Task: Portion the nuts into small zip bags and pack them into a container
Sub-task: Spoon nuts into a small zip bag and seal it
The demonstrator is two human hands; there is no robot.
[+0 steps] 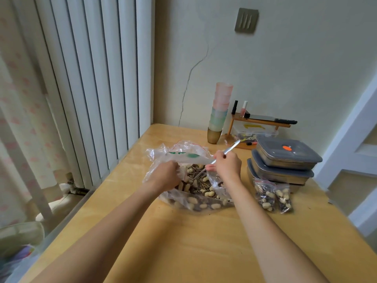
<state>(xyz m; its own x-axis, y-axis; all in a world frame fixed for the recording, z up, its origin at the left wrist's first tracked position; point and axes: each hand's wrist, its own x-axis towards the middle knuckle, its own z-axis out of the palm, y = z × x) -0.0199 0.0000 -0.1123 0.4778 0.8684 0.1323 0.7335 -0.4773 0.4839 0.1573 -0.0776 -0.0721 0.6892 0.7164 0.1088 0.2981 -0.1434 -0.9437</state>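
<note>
**Nuts sit loose in a limp bag, spoon already in them**

Nuts point(201, 185), a mix of pale peanuts in the shell and dark striped seeds, fill the large clear plastic bag point(184, 158) lying at the centre of the frame on the wooden table point(183, 242). The bag looks thin and floppy, so it will likely sag shut unless its rim is held up; the best hold is the rim, where the left hand point(166, 175) has its fingers curled into the film at the mouth. The load itself seems light and free-running, the shells dry and brittle enough to crack under a hard squeeze, so scooping suits it better than grabbing.

To the right of centre stand three stacked lidded containers point(285, 160), rigid and easy to lift by their sides; an orange spot shows on the top lid.

Just below them, two filled small zip bags point(272, 194) rest on the table, against the lowest container. They are probably soft and slippery, best taken by the sealed top strip.

The right hand point(227, 165) is closed around the handle of a metal spoon point(221, 157), its bowl end dipped among the nuts and its handle pointing to the upper right.

A green printed patch point(187, 155) crosses the large bag's upper fold, too blurred to read. No brand or other writing is legible anywhere.
</note>
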